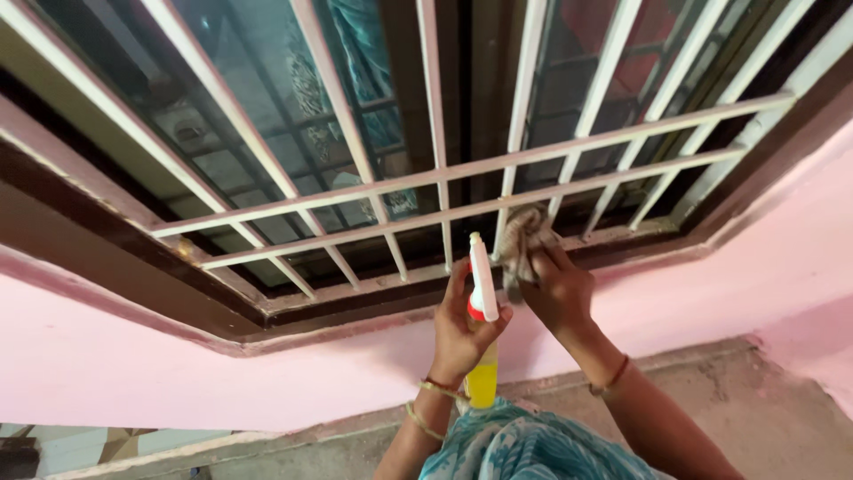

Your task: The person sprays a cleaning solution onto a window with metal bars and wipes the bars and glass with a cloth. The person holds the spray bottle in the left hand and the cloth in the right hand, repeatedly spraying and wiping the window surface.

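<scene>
My left hand (459,331) grips a spray bottle (482,311) with a white nozzle, a red collar and a yellow body, held upright below the window. Just right of it, my right hand (558,289) clutches a crumpled greyish cloth (522,242) and presses it against a white bar of the window grille (462,191) near the lower sill. The two hands almost touch. Bangles show on both wrists. The bottle's lower part is partly hidden behind my arm and clothing.
A wide window with a dark brown frame (115,258) and glass panes sits behind the white grille. A pink wall (133,364) runs beneath it, with a grey concrete floor (773,418) at the bottom right. My teal patterned garment (524,449) fills the bottom centre.
</scene>
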